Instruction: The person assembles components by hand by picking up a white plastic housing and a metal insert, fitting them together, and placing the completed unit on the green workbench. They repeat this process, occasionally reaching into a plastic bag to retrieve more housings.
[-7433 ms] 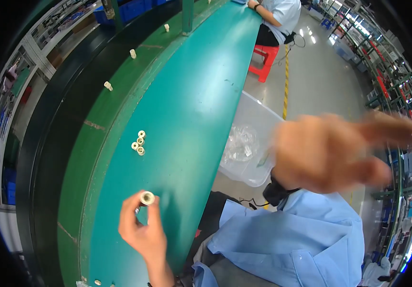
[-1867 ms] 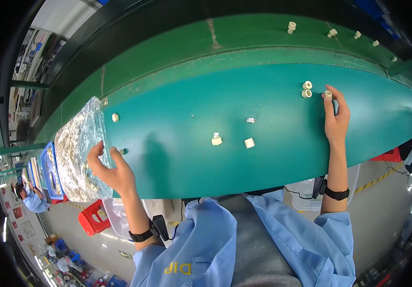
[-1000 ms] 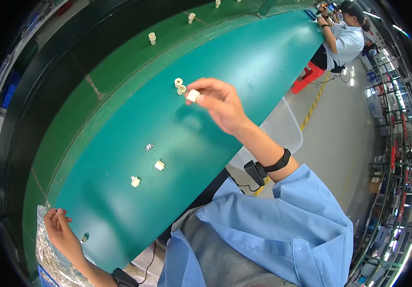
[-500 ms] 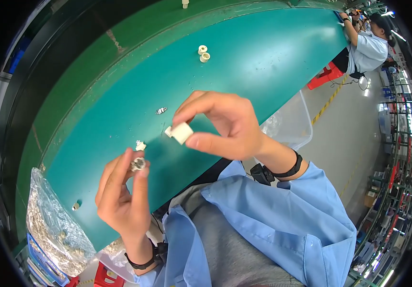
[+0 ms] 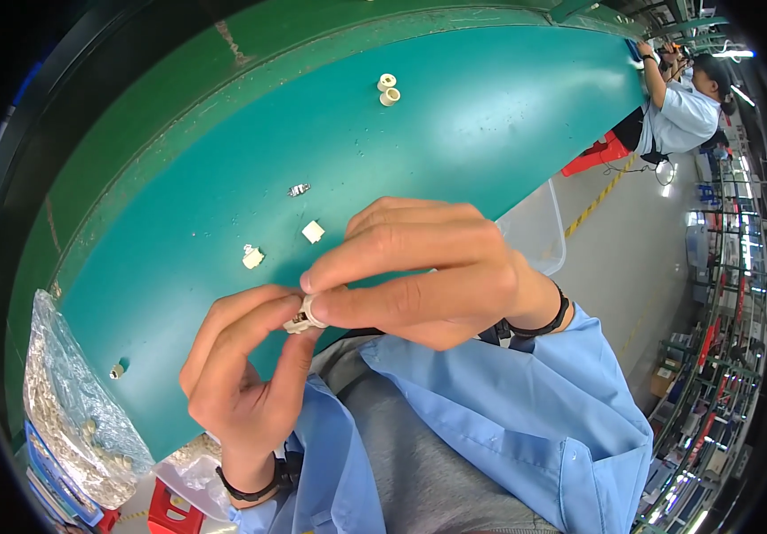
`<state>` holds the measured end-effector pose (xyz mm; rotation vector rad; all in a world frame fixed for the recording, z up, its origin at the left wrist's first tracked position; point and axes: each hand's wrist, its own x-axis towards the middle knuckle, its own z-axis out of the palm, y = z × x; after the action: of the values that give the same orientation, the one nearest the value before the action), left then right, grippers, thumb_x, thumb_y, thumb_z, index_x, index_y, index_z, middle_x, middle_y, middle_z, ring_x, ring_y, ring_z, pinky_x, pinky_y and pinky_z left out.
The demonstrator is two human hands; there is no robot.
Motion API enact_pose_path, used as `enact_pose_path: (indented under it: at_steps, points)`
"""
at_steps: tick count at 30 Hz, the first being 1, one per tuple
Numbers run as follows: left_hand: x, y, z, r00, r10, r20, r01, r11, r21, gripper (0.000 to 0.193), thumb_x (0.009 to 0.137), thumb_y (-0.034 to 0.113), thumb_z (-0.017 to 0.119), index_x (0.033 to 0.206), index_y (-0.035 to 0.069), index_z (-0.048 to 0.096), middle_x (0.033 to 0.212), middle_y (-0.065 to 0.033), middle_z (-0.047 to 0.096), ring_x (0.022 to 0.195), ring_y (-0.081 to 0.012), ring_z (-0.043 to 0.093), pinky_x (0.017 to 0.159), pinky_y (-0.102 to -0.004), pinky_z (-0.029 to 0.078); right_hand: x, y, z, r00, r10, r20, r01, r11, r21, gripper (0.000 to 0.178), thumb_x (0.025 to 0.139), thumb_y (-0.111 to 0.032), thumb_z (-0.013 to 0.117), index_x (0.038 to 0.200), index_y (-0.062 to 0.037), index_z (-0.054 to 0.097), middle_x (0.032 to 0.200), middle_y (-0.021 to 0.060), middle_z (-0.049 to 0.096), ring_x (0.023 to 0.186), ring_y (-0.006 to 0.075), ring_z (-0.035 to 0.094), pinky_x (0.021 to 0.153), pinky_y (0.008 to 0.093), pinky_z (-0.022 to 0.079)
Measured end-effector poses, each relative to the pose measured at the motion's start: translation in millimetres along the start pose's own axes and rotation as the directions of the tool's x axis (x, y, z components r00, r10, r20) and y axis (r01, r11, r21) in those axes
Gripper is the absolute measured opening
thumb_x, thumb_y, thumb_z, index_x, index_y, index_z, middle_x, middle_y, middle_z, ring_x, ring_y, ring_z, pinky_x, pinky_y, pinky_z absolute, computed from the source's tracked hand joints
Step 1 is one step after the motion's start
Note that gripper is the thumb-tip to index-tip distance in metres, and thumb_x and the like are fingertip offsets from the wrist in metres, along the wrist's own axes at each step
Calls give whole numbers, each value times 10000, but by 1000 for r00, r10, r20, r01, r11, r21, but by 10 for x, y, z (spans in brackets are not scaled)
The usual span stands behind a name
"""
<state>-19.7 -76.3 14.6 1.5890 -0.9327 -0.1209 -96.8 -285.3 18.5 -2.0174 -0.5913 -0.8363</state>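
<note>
Both my hands meet low over the near side of the green tabletop. Between the thumb and fingers of my left hand (image 5: 243,369) is a small cream connector part (image 5: 296,326) with metal in its side opening. My right hand (image 5: 441,271) pinches a round cream cap (image 5: 316,311) against the end of that part. Fingertips partly cover both, so how far they fit together cannot be seen. Just beyond the hands lie a cream block (image 5: 313,231) and a cream piece with metal on it (image 5: 252,257). Farther off is a small metal insert (image 5: 299,190).
Two cream caps (image 5: 389,96) sit touching on the far tabletop (image 5: 490,80). A small fitting (image 5: 117,370) lies at the left, near a clear bag of small parts (image 5: 89,418). A clear plastic bin (image 5: 539,227) stands at the right edge. A co-worker (image 5: 681,107) sits at the far right.
My right hand has brought the cream cap down and left to the part in my left hand, which has turned. The cream block behind is now uncovered. The whole view has shifted slightly.
</note>
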Motion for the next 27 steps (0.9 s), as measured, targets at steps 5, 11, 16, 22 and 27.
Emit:
enact_pose_path:
  at_steps: [5,11,16,22,27]
  points:
    - [16,83,-26,1000,1,28,-1,1000,-2,305,701,-148,784,993,-79,727,981,-189,735,854,-265,723,736,-328,580,30,-59,-14,999,13,34,-13,1000,0,143,789,7,808,930,8,784,991,167,761,698,229,692,645,325,568]
    - [-17,46,44,998,57,-20,-57,998,3,304,703,-149,782,993,-79,727,967,-188,736,844,-272,724,732,-331,581,31,-75,18,997,-59,40,61,996,-64,138,795,-12,810,928,16,784,985,177,761,677,233,690,641,319,571]
    - [-50,-43,106,999,0,-43,1,1000,11,279,742,-159,769,1006,-81,720,1007,-189,729,886,-256,721,750,-329,587,29,-65,9,995,-29,96,43,988,-146,163,792,-2,792,954,13,778,996,153,751,690,240,684,635,315,566]
    - [-56,-301,260,978,-201,-61,189,969,-158,260,821,-163,740,1065,-89,691,1119,-174,696,940,-215,706,814,-316,593,-41,109,41,992,27,121,0,976,-218,312,782,-2,762,1094,-10,750,1049,125,728,777,254,679,735,340,561]
    - [128,-453,308,943,-325,68,329,890,-316,248,869,-148,717,1105,-89,667,1138,-132,657,986,-182,675,884,-299,575,-138,219,-125,974,166,153,-120,955,-273,463,805,-102,764,1253,-10,689,1132,149,718,898,290,692,861,385,543]
